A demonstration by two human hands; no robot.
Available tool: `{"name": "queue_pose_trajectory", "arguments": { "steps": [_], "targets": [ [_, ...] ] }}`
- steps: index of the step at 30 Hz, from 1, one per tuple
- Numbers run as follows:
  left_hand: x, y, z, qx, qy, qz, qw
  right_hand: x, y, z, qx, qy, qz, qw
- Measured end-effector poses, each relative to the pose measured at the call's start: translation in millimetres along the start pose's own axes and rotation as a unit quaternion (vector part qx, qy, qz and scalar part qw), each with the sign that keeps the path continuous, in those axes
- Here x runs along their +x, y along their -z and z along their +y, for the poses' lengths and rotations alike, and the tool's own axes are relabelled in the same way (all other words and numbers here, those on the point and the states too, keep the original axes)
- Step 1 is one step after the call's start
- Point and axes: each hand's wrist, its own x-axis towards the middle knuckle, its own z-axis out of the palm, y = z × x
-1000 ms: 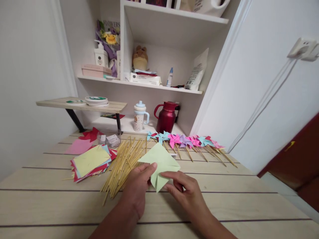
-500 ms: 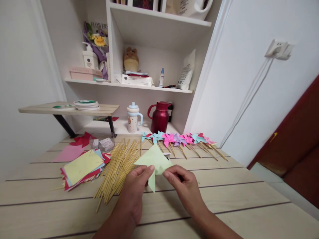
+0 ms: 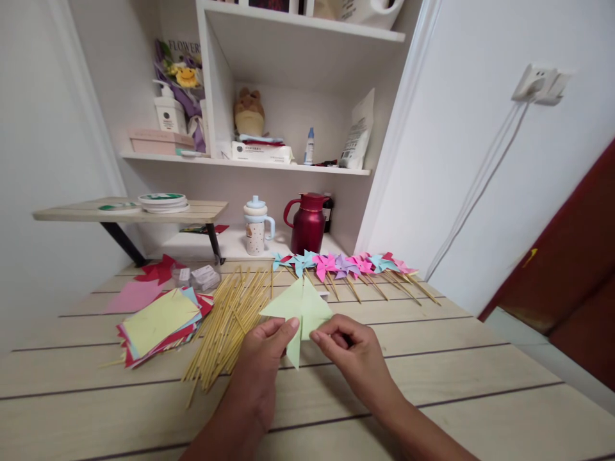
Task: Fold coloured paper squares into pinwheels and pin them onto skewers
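Note:
A pale green paper pinwheel blank (image 3: 300, 307), cut into flaps, is held above the table between both hands. My left hand (image 3: 264, 355) pinches it, thumb on top near the middle. My right hand (image 3: 348, 349) has its thumb and forefinger closed on the edge of the right-hand flap. The fingers beneath the paper are hidden. Beside my left hand lies a loose heap of thin wooden sticks (image 3: 233, 320). Farther left is a stack of coloured paper sheets (image 3: 156, 323), a yellow one on top.
A row of finished pinwheels (image 3: 346, 266) on sticks lies along the back right. Small clear boxes (image 3: 204, 277), red paper (image 3: 161, 269) and a pink sheet (image 3: 134, 296) lie back left. A red jug (image 3: 308, 224) and a cup (image 3: 256, 227) stand behind, under shelves.
The right-hand flap, bent in toward the middle before, now lies flatter, with a slit showing down the middle. My right hand has shifted slightly; my left keeps its grip.

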Motion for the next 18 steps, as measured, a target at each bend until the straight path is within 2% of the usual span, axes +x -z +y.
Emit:
{"name": "queue_pose_trajectory", "arguments": {
  "steps": [12, 18],
  "targets": [
    [-2.2, -3.1, 0.9, 0.000, 0.008, 0.021, 1.000, 1.3, -0.3, -2.5, -0.018, -0.019, -0.019, 1.000],
    [0.2, -0.4, 2.7, -0.016, 0.010, 0.033, 0.999, -1.1, 2.6, -2.9, 0.018, -0.023, -0.012, 0.999]
  ]
}}
